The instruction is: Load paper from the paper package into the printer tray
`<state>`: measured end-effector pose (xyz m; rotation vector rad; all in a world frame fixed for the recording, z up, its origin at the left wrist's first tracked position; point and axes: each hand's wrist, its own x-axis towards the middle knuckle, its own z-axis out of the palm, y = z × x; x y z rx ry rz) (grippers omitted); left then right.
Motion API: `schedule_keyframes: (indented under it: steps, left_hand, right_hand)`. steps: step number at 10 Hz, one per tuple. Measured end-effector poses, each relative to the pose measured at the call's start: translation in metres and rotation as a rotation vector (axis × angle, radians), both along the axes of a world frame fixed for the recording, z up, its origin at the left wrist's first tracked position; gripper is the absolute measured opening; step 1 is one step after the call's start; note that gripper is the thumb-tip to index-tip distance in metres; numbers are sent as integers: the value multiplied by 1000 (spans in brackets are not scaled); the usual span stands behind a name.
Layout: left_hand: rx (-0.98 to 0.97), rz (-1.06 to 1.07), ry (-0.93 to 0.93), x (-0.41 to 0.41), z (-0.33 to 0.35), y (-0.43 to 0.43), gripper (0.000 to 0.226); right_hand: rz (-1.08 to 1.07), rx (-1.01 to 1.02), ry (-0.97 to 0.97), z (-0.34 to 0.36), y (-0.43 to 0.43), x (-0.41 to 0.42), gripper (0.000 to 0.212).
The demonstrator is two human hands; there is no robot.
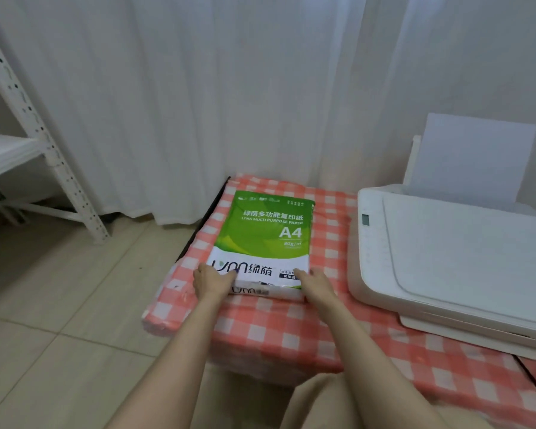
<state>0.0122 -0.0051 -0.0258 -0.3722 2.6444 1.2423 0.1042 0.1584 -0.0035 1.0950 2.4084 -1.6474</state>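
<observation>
1. A green-and-white A4 paper pack (265, 239) is being held at its near end, just below the centre of the frame, where it is lying flat on a red-checked cloth (279, 329).
2. The left hand (212, 281) is being pressed against the pack's near left corner, fingers curled over its top edge; the right hand (314, 283) is being laid on the near right corner, fingers stretched across the wrapper. Neither hand is clenched, and both are touching the pack.
3. The printer (452, 261) is sitting at the right of the frame, just beside the pack but apart from it, its lid closed.
4. A white sheet (474, 159) is standing upright in the rear tray (415, 156) at the upper right; whether more sheets are standing behind it cannot be told.
5. The opening step is judged to be in hand: the pack is being gripped, and no paper is being drawn out.
6. Whether the near end is already torn cannot be told; the next move is judged to call for the wrapper to be opened there and a stack of sheets to be slid out, squared and carried right to the tray.
</observation>
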Motion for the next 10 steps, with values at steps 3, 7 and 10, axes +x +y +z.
schedule_keyframes:
  steps: [3, 7, 10]
  left_hand:
    - [-18, -37, 111, -21, -13, -4, 68]
    - [-49, -15, 87, -14, -8, -4, 68]
    - [-24, -96, 130, 6, 52, 23, 56]
  right_hand:
    - [106, 94, 74, -13, -7, -21, 39]
    - [116, 29, 72, -9, -5, -16, 40]
    - [70, -62, 170, 79, -6, 23, 41]
